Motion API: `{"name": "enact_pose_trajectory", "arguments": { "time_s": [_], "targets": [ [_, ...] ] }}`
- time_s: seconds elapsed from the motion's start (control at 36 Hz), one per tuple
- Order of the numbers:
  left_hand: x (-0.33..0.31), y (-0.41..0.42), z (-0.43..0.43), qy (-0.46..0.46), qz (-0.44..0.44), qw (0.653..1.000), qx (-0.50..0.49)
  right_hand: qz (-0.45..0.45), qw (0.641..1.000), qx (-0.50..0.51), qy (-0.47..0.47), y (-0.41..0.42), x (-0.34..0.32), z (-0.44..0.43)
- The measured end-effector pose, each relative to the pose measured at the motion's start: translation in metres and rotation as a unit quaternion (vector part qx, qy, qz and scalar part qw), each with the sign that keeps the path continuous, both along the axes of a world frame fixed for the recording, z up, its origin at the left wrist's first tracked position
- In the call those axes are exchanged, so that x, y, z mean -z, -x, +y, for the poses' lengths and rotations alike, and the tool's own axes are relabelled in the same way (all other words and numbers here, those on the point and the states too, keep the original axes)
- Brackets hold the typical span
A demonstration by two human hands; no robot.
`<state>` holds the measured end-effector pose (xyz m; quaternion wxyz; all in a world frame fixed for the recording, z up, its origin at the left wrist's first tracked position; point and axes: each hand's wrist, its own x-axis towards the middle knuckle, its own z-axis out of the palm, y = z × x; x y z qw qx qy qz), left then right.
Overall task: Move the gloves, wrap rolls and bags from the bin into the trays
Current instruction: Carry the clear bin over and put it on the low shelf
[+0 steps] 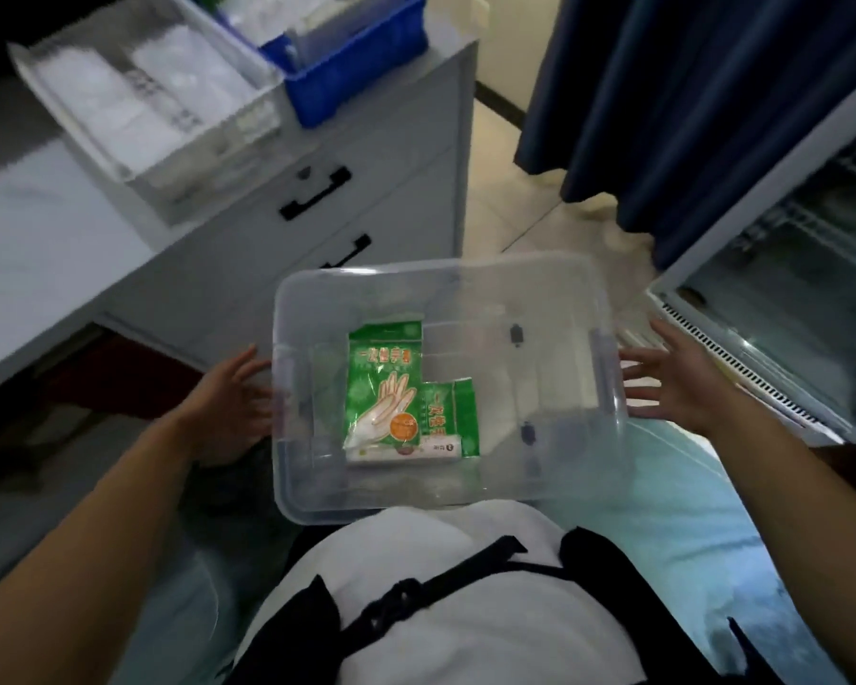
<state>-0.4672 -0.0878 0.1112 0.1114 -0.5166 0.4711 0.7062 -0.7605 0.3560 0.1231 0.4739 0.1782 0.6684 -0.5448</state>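
A clear plastic bin (609, 309) sits in front of me at lap height. Inside lie a green glove packet (386, 383), a second green packet (458, 412) partly under it, and a white wrap roll box (404, 454) across their near ends. My left hand (228, 398) is spread open just beside the bin's left wall. My right hand (673, 383) is spread open beside the bin's right handle, slightly apart from it. Neither hand holds anything. A clear tray (134, 101) with white packets and a blue tray (352, 71) stand on the cabinet at the upper left.
A grey cabinet (366, 200) with black drawer handles stands behind the bin on the left. Dark blue curtains (688, 106) hang at the upper right. A glass-fronted cooler (786, 299) is at the right. Tiled floor shows between cabinet and curtain.
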Motion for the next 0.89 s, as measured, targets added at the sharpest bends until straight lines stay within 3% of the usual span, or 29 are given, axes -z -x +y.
{"name": "enact_pose_trajectory", "arguments": {
  "time_s": [0.22, 0.47, 0.67, 0.89],
  "targets": [
    [0.003, 0.181, -0.001, 0.033, -0.008, 0.982, 0.185, -0.018, 0.981, 0.190, -0.018, 0.003, 0.008, 0.076],
    [0.001, 0.443, 0.013, 0.054, -0.041, 0.911, 0.408, -0.049, 0.929, 0.365, -0.048, 0.039, 0.002, 0.079],
    [-0.016, 0.603, 0.026, 0.077, -0.046, 0.881, 0.464, -0.039, 0.893, 0.443, -0.073, 0.101, -0.035, 0.029],
    [-0.050, 0.747, 0.022, 0.112, 0.013, 0.876, 0.469, 0.030, 0.852, 0.521, -0.039, 0.176, -0.054, -0.034]
  ]
}}
